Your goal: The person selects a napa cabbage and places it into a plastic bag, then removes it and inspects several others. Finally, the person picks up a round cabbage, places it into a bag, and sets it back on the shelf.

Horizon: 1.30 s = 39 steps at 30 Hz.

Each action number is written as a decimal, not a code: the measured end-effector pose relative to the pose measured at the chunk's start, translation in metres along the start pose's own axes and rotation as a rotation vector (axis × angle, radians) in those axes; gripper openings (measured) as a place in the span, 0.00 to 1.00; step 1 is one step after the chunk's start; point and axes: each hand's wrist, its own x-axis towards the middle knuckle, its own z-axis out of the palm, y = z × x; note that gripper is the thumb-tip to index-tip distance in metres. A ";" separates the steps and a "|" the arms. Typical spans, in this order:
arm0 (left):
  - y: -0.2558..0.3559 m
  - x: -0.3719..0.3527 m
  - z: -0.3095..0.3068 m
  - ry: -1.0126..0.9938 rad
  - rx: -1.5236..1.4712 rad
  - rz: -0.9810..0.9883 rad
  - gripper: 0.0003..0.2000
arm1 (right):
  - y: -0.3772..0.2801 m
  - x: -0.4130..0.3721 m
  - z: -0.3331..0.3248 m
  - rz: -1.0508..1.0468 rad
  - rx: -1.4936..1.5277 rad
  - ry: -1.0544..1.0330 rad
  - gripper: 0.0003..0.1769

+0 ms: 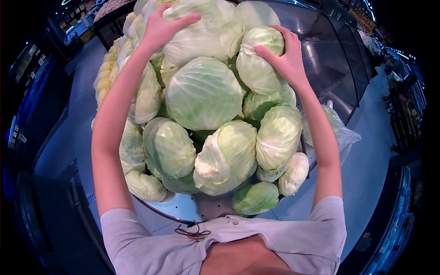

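A tall pile of pale green cabbages fills the middle of the view. My left hand [168, 26] lies on the upper left of a large cabbage [206, 39], thumb stretched across its leaves and the other fingers partly out of sight. On the right, my right hand [288, 57] clasps a smaller, oblong cabbage [259, 68], its thumb on the near face and fingers round the far right side. Between my forearms sits a broad round cabbage [204, 94]. Below it, a cabbage with a torn outer leaf [227, 158] leans forward.
At the front edge of the metal stand [176, 206] lie a small greener cabbage [255, 198] and a whitish one [294, 174]. A clear plastic bag [341, 130] hangs at the right. Dark display panels [321, 50] stand behind it, and yellowish produce [107, 73] lines the left.
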 end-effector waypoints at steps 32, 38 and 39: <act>0.048 -0.016 -0.096 0.749 -0.870 0.403 0.41 | -0.020 0.025 0.059 0.028 -0.593 -0.092 0.60; 0.044 -0.064 -0.106 0.381 -1.281 0.220 0.36 | -0.014 0.021 0.070 -0.101 -0.576 0.006 0.55; 0.031 -0.073 -0.110 0.182 -1.516 0.295 0.36 | -0.014 0.021 0.070 -0.110 -0.591 0.011 0.54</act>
